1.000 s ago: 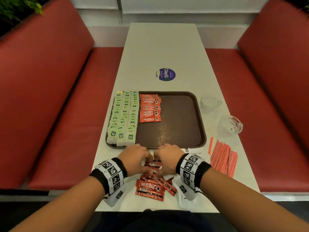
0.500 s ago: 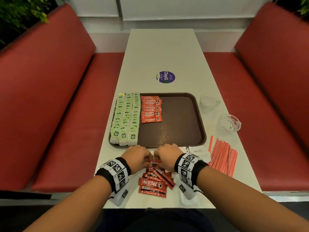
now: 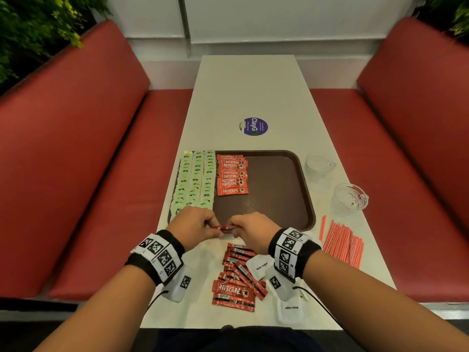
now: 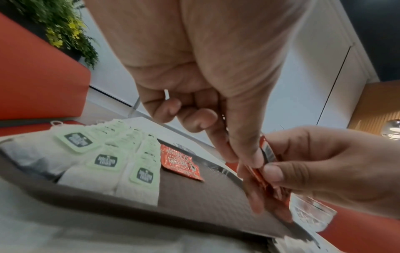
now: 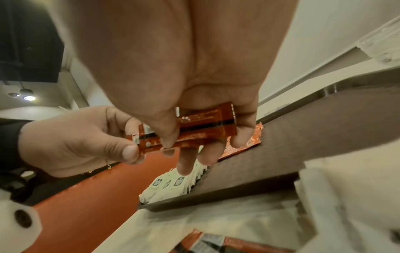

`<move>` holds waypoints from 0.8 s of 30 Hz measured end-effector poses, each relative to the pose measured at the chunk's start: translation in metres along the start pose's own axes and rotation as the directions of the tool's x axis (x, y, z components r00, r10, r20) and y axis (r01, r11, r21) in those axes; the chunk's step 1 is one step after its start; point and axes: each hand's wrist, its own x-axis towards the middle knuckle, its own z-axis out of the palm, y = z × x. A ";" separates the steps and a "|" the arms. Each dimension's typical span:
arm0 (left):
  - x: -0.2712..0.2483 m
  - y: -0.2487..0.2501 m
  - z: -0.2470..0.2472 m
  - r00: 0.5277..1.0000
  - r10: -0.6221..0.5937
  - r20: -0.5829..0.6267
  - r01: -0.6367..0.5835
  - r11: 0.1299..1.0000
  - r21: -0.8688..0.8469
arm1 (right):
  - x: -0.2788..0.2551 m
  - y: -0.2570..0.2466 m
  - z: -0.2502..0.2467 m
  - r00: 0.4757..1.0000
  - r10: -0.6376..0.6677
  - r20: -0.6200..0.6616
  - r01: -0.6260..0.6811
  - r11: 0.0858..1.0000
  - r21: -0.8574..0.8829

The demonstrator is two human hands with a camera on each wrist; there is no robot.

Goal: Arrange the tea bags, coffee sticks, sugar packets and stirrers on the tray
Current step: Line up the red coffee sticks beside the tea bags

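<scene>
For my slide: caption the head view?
Both hands pinch coffee sticks above the half-filled tray.

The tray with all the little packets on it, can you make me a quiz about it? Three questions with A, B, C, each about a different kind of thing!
1. Where do the red stirrers lie?
A. On the table, right of the tray
B. Inside a glass cup
C. On top of the tea bags

2. How many rows do the green tea bags make on the tray?
A. One
B. Three
C. Six

3. What are the two hands doing?
A. Resting flat on the table
B. Lifting the tray
C. Pinching coffee sticks between them

Answers:
1. A, they lie on the table, off the tray's right edge.
2. B, three rows lie side by side at the tray's left.
3. C, the left hand and right hand both pinch the held coffee sticks.
</scene>
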 end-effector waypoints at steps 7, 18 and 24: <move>0.011 -0.007 -0.013 0.989 -0.010 -0.145 0.006 1.000 -0.023 | 0.000 0.014 -0.023 0.986 0.077 -0.151 -0.050 0.983 0.176; 0.032 -0.010 -0.012 0.887 0.347 -0.305 -0.272 0.926 0.262 | 0.006 0.017 -0.045 0.964 0.117 -0.239 0.041 0.824 0.565; 0.045 -0.016 -0.014 0.877 0.380 -0.294 -0.293 0.908 0.300 | 0.014 0.020 -0.048 0.952 0.110 -0.287 0.067 0.838 0.542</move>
